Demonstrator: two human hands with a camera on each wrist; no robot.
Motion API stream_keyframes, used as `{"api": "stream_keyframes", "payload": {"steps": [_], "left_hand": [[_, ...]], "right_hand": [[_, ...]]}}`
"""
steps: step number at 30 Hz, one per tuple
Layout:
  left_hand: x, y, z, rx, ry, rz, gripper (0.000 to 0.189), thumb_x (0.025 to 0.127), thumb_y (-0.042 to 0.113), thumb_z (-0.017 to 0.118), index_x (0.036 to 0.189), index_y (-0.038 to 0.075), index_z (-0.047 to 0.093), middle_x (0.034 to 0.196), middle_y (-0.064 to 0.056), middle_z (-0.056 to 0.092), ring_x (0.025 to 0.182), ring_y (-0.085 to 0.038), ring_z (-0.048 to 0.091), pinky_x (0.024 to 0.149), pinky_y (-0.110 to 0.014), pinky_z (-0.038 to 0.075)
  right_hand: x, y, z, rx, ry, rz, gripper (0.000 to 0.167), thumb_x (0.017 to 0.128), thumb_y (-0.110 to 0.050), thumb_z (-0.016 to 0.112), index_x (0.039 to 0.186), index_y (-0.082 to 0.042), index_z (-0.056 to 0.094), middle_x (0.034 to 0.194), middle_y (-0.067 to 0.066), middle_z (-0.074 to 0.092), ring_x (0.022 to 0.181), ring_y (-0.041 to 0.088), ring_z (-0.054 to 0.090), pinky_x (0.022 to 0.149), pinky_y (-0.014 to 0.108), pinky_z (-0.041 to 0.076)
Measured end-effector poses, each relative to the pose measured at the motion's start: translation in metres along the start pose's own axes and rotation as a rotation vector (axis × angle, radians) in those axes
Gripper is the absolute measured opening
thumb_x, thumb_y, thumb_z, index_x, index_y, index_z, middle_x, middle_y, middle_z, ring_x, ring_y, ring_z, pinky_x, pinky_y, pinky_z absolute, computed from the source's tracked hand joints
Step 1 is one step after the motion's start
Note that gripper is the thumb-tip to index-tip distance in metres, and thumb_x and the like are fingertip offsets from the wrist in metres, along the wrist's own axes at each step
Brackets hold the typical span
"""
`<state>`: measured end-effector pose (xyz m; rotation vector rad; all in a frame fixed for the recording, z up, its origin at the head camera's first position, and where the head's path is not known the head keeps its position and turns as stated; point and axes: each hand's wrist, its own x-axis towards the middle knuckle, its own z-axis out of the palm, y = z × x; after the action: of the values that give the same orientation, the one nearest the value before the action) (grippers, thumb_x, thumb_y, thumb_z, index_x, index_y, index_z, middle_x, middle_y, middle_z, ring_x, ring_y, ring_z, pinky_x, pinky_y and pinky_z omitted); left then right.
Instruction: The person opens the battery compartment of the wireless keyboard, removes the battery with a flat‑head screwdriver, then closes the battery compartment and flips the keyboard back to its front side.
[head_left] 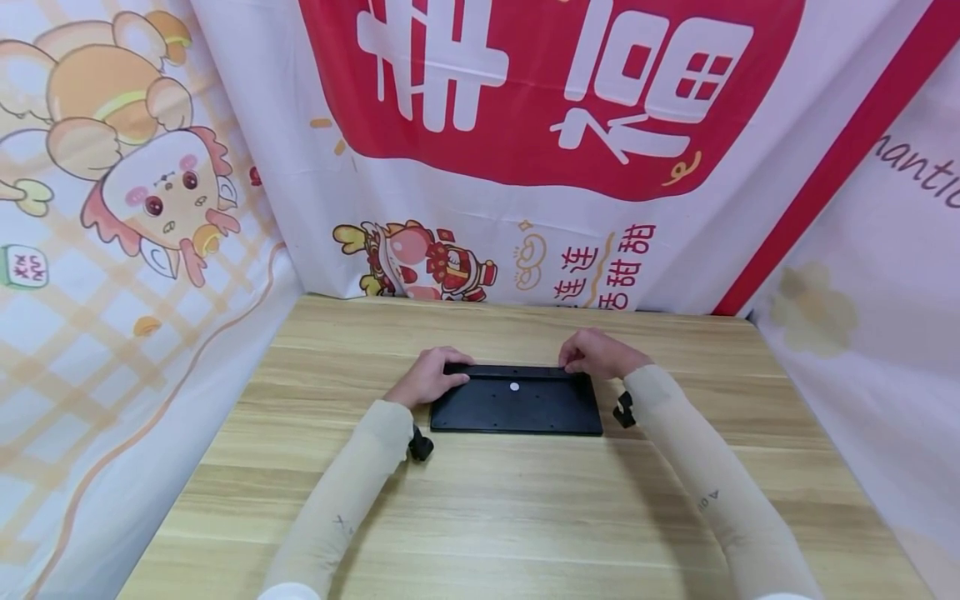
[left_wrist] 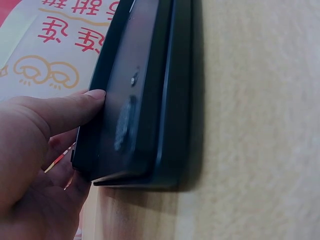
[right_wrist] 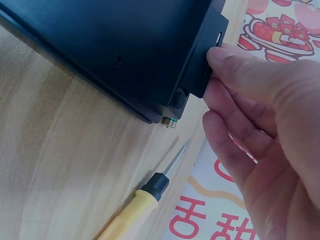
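A flat black rectangular case (head_left: 517, 410) with small screw holes and a round white sticker (head_left: 514, 387) lies between the hands. At its far left corner, my left hand (head_left: 429, 379) grips the edge, thumb on the top face. The left wrist view shows that thumb (left_wrist: 85, 106) over the rim, with a dark gap between two stacked layers of the case (left_wrist: 175, 100). My right hand (head_left: 598, 353) pinches the far right edge. Close up, the thumb (right_wrist: 235, 65) and forefinger hold a slotted lip (right_wrist: 214, 55). A small green and metallic part (right_wrist: 170, 122) sticks out from the corner.
A screwdriver (right_wrist: 150, 192) with a yellow handle lies on the wood-grain table (head_left: 495, 517) near the case's right corner. Printed cloth (head_left: 450, 183) hangs behind the table and along both sides. Dark wrist mounts (head_left: 422, 446) sit under both sleeves.
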<state>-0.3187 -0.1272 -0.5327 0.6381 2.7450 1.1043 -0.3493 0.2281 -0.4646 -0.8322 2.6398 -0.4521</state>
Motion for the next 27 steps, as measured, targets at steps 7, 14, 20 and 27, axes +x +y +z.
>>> {"api": "stream_keyframes", "payload": {"steps": [7, 14, 20, 27], "left_hand": [[0.001, -0.001, 0.0, -0.004, 0.001, 0.018, 0.03, 0.1, 0.016, 0.075, 0.13, 0.017, 0.076, 0.135, -0.007, 0.073, 0.133, -0.029, 0.063, 0.118, -0.051, 0.047], [0.0, 0.0, 0.0, 0.001, 0.002, 0.017, 0.03, 0.1, 0.016, 0.074, 0.13, 0.017, 0.076, 0.134, -0.007, 0.073, 0.132, -0.028, 0.064, 0.118, -0.05, 0.048], [-0.001, 0.004, -0.001, 0.016, -0.002, 0.021, 0.03, 0.1, 0.015, 0.074, 0.13, 0.016, 0.076, 0.135, -0.008, 0.072, 0.132, -0.029, 0.063, 0.118, -0.05, 0.047], [-0.001, 0.005, -0.001, 0.016, 0.0, 0.019, 0.031, 0.1, 0.015, 0.074, 0.131, 0.015, 0.075, 0.135, -0.009, 0.072, 0.133, -0.03, 0.063, 0.118, -0.05, 0.047]], "right_hand": [[0.0, 0.005, 0.005, -0.013, 0.038, -0.04, 0.011, 0.096, -0.006, 0.077, 0.101, -0.014, 0.082, 0.096, 0.0, 0.079, 0.082, 0.011, 0.067, 0.082, 0.034, 0.062], [-0.004, 0.008, 0.011, -0.007, 0.097, -0.05, 0.012, 0.095, -0.006, 0.078, 0.102, -0.014, 0.083, 0.098, 0.001, 0.08, 0.084, 0.011, 0.07, 0.083, 0.034, 0.064], [-0.011, 0.008, 0.016, -0.063, 0.15, -0.111, 0.012, 0.093, -0.005, 0.079, 0.105, -0.009, 0.083, 0.102, 0.005, 0.079, 0.091, 0.015, 0.072, 0.086, 0.037, 0.064], [-0.017, 0.006, 0.02, -0.099, 0.166, -0.121, 0.017, 0.092, -0.011, 0.082, 0.109, -0.008, 0.083, 0.104, 0.007, 0.077, 0.094, 0.018, 0.072, 0.087, 0.039, 0.063]]}}
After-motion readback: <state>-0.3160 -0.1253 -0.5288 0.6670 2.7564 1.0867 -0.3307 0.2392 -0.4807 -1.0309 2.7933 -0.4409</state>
